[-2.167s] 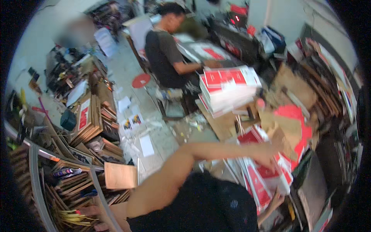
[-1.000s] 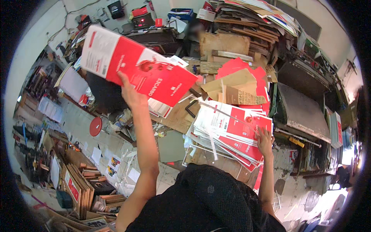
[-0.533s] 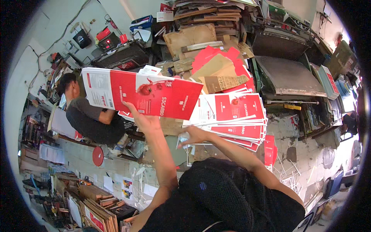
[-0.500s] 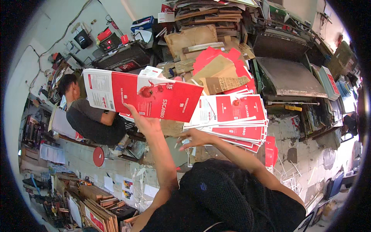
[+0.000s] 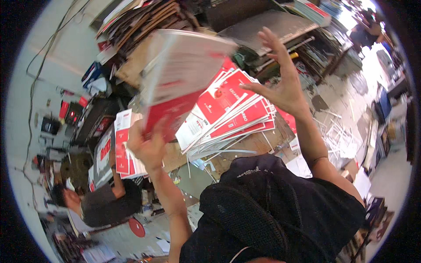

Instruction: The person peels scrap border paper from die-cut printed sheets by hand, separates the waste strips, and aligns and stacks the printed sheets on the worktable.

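My left hand grips the lower edge of a bundle of red and white printed sheets. The bundle is held up and tilted, smeared by motion, so its print is unclear. My right hand is raised with fingers spread and holds nothing. Below and between my hands, a fanned pile of similar printed sheets lies on a wooden table. The raised bundle hides part of the pile's far left side.
Another stack of red and white sheets stands at the left, near a seated person. A dark machine with a flat metal bed is at the far side. Stacked boards are at the back left; paper offcuts litter the floor at right.
The bundle in my left hand has tipped from nearly level to steeply upright. My right hand has risen from beside the pile to its far right, fingers spread. The whole view has turned.
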A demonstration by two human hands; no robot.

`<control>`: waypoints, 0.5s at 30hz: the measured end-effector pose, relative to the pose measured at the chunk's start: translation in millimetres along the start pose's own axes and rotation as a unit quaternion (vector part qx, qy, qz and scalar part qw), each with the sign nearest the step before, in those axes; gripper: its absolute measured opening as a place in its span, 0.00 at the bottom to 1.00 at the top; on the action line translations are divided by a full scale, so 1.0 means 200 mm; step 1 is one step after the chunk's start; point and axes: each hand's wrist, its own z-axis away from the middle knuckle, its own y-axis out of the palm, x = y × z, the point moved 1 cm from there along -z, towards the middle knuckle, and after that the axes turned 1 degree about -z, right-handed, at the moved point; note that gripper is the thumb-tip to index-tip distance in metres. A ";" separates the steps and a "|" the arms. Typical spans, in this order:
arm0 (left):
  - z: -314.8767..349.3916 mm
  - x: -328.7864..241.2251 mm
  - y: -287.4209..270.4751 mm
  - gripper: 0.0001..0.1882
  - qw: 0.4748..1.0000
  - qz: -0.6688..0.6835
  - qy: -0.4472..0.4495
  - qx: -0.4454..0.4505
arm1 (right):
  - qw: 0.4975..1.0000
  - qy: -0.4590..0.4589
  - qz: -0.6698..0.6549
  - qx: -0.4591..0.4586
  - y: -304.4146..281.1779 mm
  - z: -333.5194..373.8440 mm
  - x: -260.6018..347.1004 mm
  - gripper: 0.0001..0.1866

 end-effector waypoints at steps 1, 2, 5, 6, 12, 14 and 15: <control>-0.01 0.00 0.09 0.09 0.992 -0.047 0.094 0.069 | 0.999 0.021 0.029 -0.016 -0.08 0.03 -0.01 0.53; -0.04 -0.07 0.18 0.09 0.979 -0.057 0.163 0.113 | 0.998 0.033 0.045 0.007 -0.17 0.09 -0.07 0.52; -0.03 -0.24 0.43 0.10 0.937 -0.013 0.277 0.211 | 0.986 0.051 0.037 0.155 -0.42 0.30 -0.13 0.33; -0.01 -0.30 0.51 0.10 0.928 0.023 0.288 0.233 | 0.980 0.098 0.033 0.172 -0.52 0.38 -0.09 0.27; 0.19 -0.52 0.99 0.18 0.896 0.250 0.240 0.278 | 0.938 0.267 0.188 0.120 -0.95 0.73 0.29 0.13; 0.26 -0.49 1.04 0.19 0.896 0.269 0.176 0.307 | 0.905 0.331 0.254 0.083 -1.09 0.87 0.39 0.12; 0.30 -0.43 1.05 0.20 0.901 0.273 0.096 0.322 | 0.889 0.356 0.282 0.060 -1.12 0.93 0.39 0.10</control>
